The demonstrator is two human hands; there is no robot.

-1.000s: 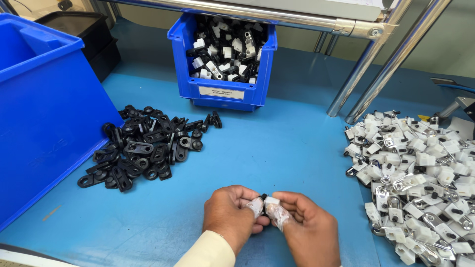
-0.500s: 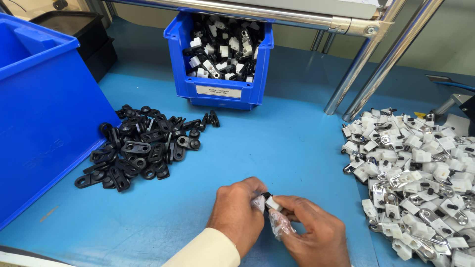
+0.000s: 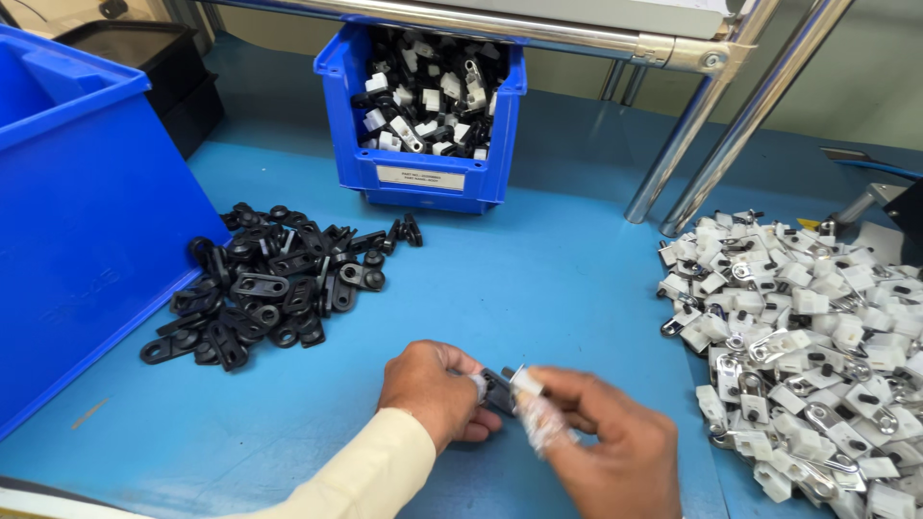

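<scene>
Fingers (image 3: 481,384) of both hands close on a small black part (image 3: 498,391) and white clip (image 3: 526,381), pinched between the left hand (image 3: 433,392) and right hand (image 3: 606,444) just above the blue surface (image 3: 538,279); black parts (image 3: 269,284) lie beyond the left fingers, white clips (image 3: 817,336) beside the right.

The blue table (image 3: 567,288) carries black links (image 3: 269,284), white clips (image 3: 817,336), two bins (image 3: 423,173).

Lying open down the middle: bare blue table (image 3: 558,288). Crowding the left: heap of black plastic links (image 3: 274,284) and large blue bin (image 3: 77,221). Blocking the right: pile of white-and-metal clips (image 3: 817,336). Standing behind: small blue bin (image 3: 423,178), slanted metal poles (image 3: 711,125).
</scene>
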